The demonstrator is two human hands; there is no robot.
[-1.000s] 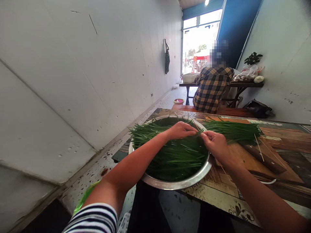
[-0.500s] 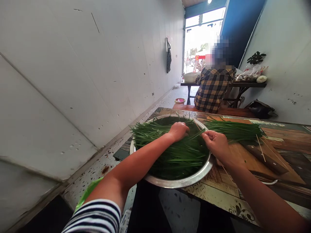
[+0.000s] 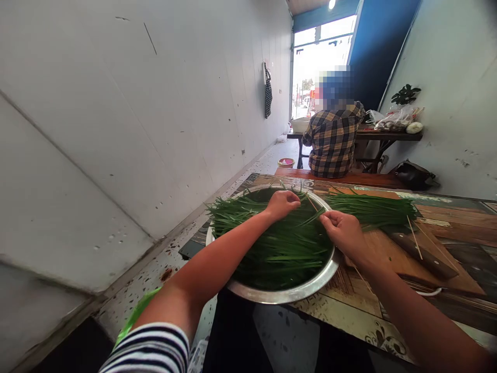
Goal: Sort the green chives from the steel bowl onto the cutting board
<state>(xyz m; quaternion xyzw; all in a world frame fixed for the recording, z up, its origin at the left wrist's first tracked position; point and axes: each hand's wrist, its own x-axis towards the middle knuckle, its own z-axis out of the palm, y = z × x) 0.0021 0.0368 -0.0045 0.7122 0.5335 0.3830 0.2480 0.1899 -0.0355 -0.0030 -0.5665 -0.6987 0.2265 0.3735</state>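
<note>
A wide metal basin filled with long garlic chives stands at the table's near edge. Over its far part is my left hand, fingers pinched together; whatever is between the fingertips is hidden. At the basin's right rim my right hand pinches a few chive leaves that reach left from its fingertips. A thin wooden skewer slants down close to those fingertips; I cannot tell whether they hold it too. More chives lie in a pile to the right of the basin.
Right of the basin, a wooden cutting board bears a knife and a loose skewer. Several skewers lie under the basin's right rim. Ahead, a person in a plaid shirt sits on a bench facing another table.
My left hand has risen slightly from the chives, its fingertips now more visible. My right hand has barely moved. The seated person has leaned left, and the view has shifted slightly.
</note>
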